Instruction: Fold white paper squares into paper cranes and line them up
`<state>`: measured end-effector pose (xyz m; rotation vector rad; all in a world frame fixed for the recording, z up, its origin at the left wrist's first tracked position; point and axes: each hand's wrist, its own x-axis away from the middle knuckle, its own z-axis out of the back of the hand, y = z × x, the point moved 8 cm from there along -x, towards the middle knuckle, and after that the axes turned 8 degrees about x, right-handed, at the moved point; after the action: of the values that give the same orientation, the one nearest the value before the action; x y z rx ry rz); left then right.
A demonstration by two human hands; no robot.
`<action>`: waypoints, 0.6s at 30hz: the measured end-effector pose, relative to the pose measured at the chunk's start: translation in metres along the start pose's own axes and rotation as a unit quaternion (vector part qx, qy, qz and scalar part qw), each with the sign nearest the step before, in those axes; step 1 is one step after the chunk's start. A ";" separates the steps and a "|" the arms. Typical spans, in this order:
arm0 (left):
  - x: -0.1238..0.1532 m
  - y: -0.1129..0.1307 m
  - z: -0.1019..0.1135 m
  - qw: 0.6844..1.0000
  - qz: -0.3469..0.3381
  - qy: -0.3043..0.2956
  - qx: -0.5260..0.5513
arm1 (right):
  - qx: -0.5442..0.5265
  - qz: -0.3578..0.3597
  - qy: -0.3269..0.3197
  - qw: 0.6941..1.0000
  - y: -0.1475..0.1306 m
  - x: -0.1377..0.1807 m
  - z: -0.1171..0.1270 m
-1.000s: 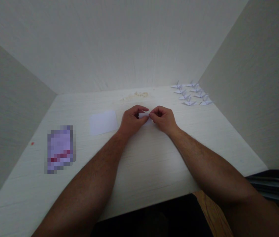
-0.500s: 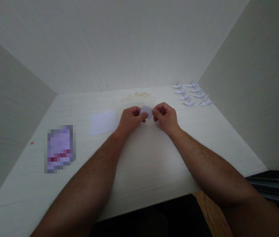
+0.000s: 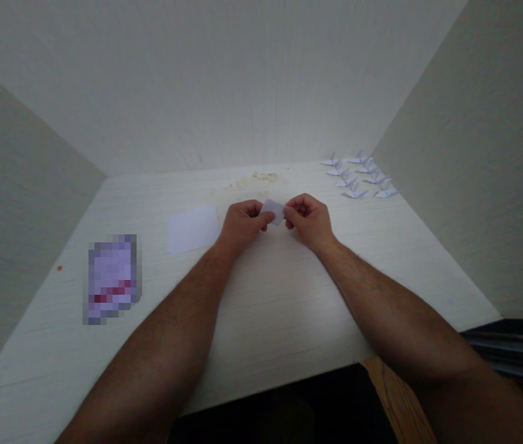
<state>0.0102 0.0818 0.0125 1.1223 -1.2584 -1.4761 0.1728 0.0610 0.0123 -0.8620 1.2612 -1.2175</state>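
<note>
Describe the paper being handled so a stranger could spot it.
At the middle of the pale table, the left hand and right hand meet. Pinched between them is a small paper piece, held up, unlike the larger flat sheet lying to its left.

L hand (image 3: 242,223) & R hand (image 3: 310,221) close tog., both pinching, arms fwd.

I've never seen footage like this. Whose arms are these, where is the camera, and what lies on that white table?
No machine here: these are a person's two bare arms, filmed by a camera worn on the head, looking forward and down. The left hand and right hand pinch a small folded paper between their fingertips, seemingly just above the white table. A blank sheet lies left of the hands. Small folded paper figures cluster at the far right corner. A blurred-out object lies near left; a yellowish stain marks the far edge.
</note>
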 end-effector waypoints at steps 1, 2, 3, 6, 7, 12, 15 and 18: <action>0.000 0.000 0.000 1.000 0.001 -0.002 0.002 | 0.002 -0.005 -0.001 1.000 0.001 0.000 0.000; 0.000 0.001 -0.001 1.000 0.002 -0.005 0.003 | 0.006 -0.010 -0.004 1.000 0.002 0.000 -0.001; 0.001 0.001 -0.001 1.000 0.003 -0.007 0.004 | 0.012 -0.014 -0.008 1.000 0.003 0.000 -0.001; 0.001 0.002 -0.002 1.000 0.002 -0.010 0.002 | 0.032 -0.018 -0.018 0.999 0.004 0.000 -0.002; 0.001 0.002 -0.002 1.000 0.000 -0.008 -0.001 | 0.039 -0.018 -0.021 0.999 0.004 0.001 -0.002; 0.000 0.001 0.004 1.000 0.002 0.022 -0.004 | 0.053 -0.015 -0.026 0.998 0.003 0.001 -0.002; -0.001 -0.001 0.007 0.999 0.006 0.038 0.009 | 0.057 -0.013 -0.028 0.998 0.002 0.001 -0.002; -0.001 -0.003 0.008 0.999 0.012 0.040 0.021 | 0.068 -0.011 -0.041 0.997 0.003 0.001 -0.003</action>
<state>0.0027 0.0847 0.0105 1.1777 -1.2487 -1.3797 0.1699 0.0615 0.0088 -0.8201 1.0933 -1.2587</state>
